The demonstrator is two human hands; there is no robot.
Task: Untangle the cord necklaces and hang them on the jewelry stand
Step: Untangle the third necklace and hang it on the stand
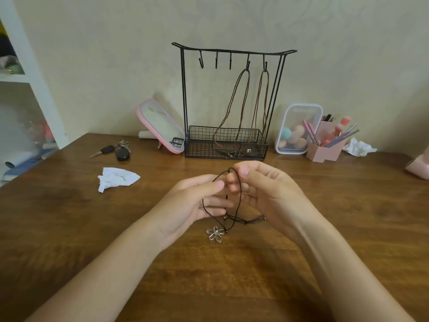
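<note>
Grip: left hand (197, 203) and right hand (267, 194) pinch-tight on black cord (240, 196), clear of stand (199, 148).

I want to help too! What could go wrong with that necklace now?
The left hand and right hand pinch the black cord necklace; pulling hard might tighten its tangle. Its flower pendant could snag a loop. On the jewelry stand, hanging it beside the brown necklaces could tangle them.

One wide head-worn view looks forward and down across the surface (348, 217), close over it, facing the jewelry stand (209, 149) and wall (92, 54).
</note>
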